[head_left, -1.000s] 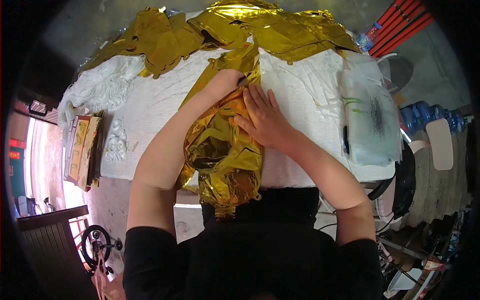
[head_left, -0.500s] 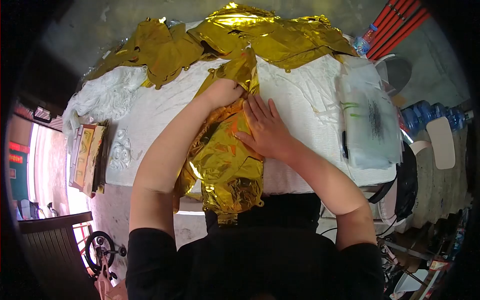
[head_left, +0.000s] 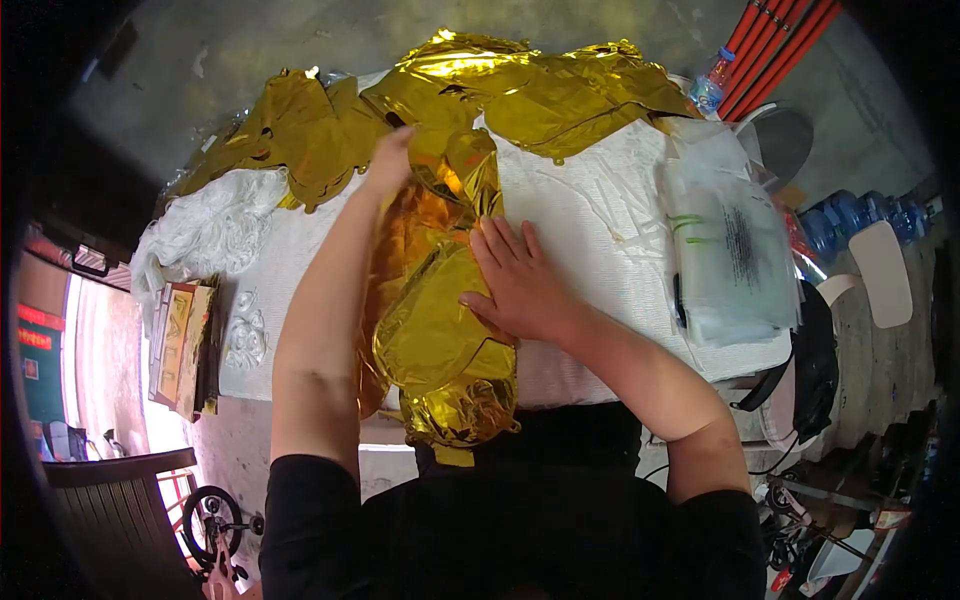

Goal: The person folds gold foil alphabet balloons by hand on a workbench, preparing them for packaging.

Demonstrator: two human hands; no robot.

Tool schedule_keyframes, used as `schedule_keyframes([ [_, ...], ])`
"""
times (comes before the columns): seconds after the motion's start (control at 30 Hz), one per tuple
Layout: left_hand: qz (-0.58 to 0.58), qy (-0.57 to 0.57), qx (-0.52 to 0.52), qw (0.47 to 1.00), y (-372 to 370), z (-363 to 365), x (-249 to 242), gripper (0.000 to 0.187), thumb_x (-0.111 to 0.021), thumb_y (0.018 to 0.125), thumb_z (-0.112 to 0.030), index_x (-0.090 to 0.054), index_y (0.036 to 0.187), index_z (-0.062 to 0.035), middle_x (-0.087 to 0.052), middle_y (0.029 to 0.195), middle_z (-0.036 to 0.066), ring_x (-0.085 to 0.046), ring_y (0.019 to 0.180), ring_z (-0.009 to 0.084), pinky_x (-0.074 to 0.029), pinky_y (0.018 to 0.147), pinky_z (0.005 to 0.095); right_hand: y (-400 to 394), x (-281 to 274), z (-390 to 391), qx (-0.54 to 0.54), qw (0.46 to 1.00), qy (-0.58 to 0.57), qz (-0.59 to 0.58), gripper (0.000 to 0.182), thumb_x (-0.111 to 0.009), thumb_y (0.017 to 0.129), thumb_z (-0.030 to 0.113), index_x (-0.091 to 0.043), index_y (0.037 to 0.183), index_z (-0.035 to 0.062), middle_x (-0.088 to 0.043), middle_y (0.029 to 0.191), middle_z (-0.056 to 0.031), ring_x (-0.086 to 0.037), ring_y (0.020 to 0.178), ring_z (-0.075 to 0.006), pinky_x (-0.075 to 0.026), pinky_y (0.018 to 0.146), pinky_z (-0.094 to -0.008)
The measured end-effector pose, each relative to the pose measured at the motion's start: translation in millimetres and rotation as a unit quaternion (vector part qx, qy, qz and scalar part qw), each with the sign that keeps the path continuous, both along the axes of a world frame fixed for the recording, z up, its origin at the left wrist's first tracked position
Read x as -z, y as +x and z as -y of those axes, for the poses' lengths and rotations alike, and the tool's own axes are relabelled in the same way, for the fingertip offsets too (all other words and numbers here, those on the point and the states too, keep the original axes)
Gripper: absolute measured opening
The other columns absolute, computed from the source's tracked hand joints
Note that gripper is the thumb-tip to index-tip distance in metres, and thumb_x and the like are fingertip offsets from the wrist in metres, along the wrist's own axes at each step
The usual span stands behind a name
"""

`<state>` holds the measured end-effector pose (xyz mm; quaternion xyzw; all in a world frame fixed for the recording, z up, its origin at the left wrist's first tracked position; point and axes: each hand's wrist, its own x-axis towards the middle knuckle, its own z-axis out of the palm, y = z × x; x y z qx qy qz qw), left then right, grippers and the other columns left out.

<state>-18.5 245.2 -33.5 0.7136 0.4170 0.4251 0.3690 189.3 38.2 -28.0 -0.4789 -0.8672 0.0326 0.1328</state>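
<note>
A flattened gold foil balloon (head_left: 440,320) lies lengthwise in front of me, its near end hanging over the table edge. Orange-tinted foil shows along its left side. My right hand (head_left: 520,282) rests flat on its right edge, fingers spread. Up at the balloon's upper left, my left hand (head_left: 390,165) is closed at the foil's edge; motion blurs the fingertips. More gold foil balloons (head_left: 570,105) are heaped across the far side, with others (head_left: 315,135) at the far left.
The table has a white cover (head_left: 590,350). White string (head_left: 215,220) is bundled at left, above a box (head_left: 180,345) and small clear pieces (head_left: 245,330). Clear plastic bags (head_left: 735,250) are stacked at right. A bottle (head_left: 711,85) stands near red poles (head_left: 780,50).
My left hand has moved left and away from me, and the foil's left side now lies more spread, showing orange. My right hand stays flat on the balloon. The view has shifted slightly.
</note>
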Motion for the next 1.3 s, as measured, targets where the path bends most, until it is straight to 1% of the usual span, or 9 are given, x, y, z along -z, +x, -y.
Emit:
schedule_keyframes([
  [0.03,0.159,-0.105,-0.077,0.979,-3.8,-3.4,-1.6,0.025,-0.060,0.083,-0.015,-0.065,0.106,-0.0083,-0.065,0.103,0.013,-0.060,0.097,0.0321,-0.047,0.086,0.0359,-0.4,0.1,-0.3,0.000,1.000,-0.002,-0.001,0.079,-0.045,0.091,0.052,-0.027,0.140,-0.0067,-0.027,0.146,-0.0260,-0.021,0.139,-0.0374,-0.012,0.113,-0.0543],
  [0.17,0.160,0.029,-0.141,0.977,24.5,37.1,-45.7,0.023,-0.058,0.088,-0.010,-0.064,0.108,-0.0020,-0.066,0.101,0.012,-0.062,0.091,0.0247,-0.048,0.085,0.0340,-1.5,-1.9,-0.1,0.001,1.000,-0.011,0.005,0.078,-0.046,0.091,0.052,-0.028,0.140,-0.0066,-0.026,0.147,-0.0259,-0.021,0.139,-0.0375,-0.012,0.112,-0.0553],
  [0.27,-0.154,0.333,0.027,0.930,44.7,47.3,-45.3,0.023,-0.058,0.087,-0.018,-0.065,0.107,-0.0067,-0.064,0.101,0.015,-0.061,0.092,0.0315,-0.045,0.088,0.0378,-1.6,1.4,-1.1,-0.004,1.000,0.002,0.000,0.077,-0.047,0.090,0.051,-0.029,0.139,-0.0069,-0.027,0.146,-0.0255,-0.022,0.139,-0.0374,-0.012,0.112,-0.0559],
  [0.37,-0.271,0.269,-0.139,0.914,64.0,32.9,-28.0,0.028,-0.063,0.083,-0.027,-0.066,0.103,-0.0073,-0.065,0.102,0.012,-0.061,0.095,0.0311,-0.044,0.089,0.0379,-1.7,6.0,-1.6,-0.007,1.000,0.022,-0.011,0.078,-0.048,0.089,0.051,-0.030,0.138,-0.0070,-0.029,0.145,-0.0253,-0.024,0.138,-0.0380,-0.014,0.111,-0.0565],
  [0.43,-0.295,0.046,-0.167,0.940,73.3,15.8,-32.1,0.037,-0.072,0.074,-0.037,-0.065,0.092,-0.0043,-0.066,0.084,0.011,-0.062,0.079,0.0292,-0.049,0.078,0.0377,-1.6,4.6,-1.1,-0.006,1.000,0.027,-0.012,0.077,-0.049,0.089,0.050,-0.030,0.138,-0.0070,-0.029,0.145,-0.0253,-0.024,0.137,-0.0382,-0.015,0.111,-0.0565],
  [0.63,-0.260,-0.048,-0.058,0.963,92.3,-19.5,-38.0,0.027,-0.076,0.067,-0.023,-0.057,0.071,-0.0051,-0.063,0.069,0.007,-0.059,0.064,0.0170,-0.049,0.062,0.0317,-1.7,-0.6,-1.3,-0.008,1.000,0.003,-0.015,0.077,-0.051,0.088,0.048,-0.031,0.137,-0.0081,-0.029,0.145,-0.0260,-0.024,0.138,-0.0383,-0.015,0.111,-0.0560],
  [0.87,-0.244,-0.151,-0.013,0.958,91.9,-37.1,-28.4,0.024,-0.077,0.063,-0.015,-0.061,0.078,-0.0035,-0.065,0.075,0.011,-0.063,0.071,0.0200,-0.050,0.066,0.0318,-2.2,-2.0,0.0,-0.003,0.999,0.008,-0.030,0.077,-0.052,0.087,0.048,-0.034,0.136,-0.0089,-0.031,0.144,-0.0277,-0.025,0.137,-0.0386,-0.015,0.111,-0.0561],
  [1.07,-0.093,-0.088,-0.012,0.992,80.0,-36.9,-9.4,0.018,-0.072,0.067,-0.009,-0.062,0.080,-0.0019,-0.064,0.075,0.009,-0.061,0.067,0.0183,-0.049,0.066,0.0296,-2.9,2.5,-0.7,0.001,0.999,0.005,-0.039,0.078,-0.053,0.087,0.049,-0.034,0.137,-0.0081,-0.030,0.145,-0.0273,-0.025,0.138,-0.0377,-0.014,0.111,-0.0566],
  [1.3,-0.299,0.239,0.035,0.923,71.6,16.8,-44.5,0.011,-0.061,0.078,-0.010,-0.065,0.088,-0.0062,-0.065,0.091,0.010,-0.059,0.091,0.0300,-0.049,0.080,0.0408,-3.4,7.8,-0.1,0.006,0.998,0.005,-0.055,0.077,-0.052,0.087,0.049,-0.034,0.138,-0.0071,-0.028,0.146,-0.0262,-0.022,0.139,-0.0365,-0.012,0.112,-0.0560],
])
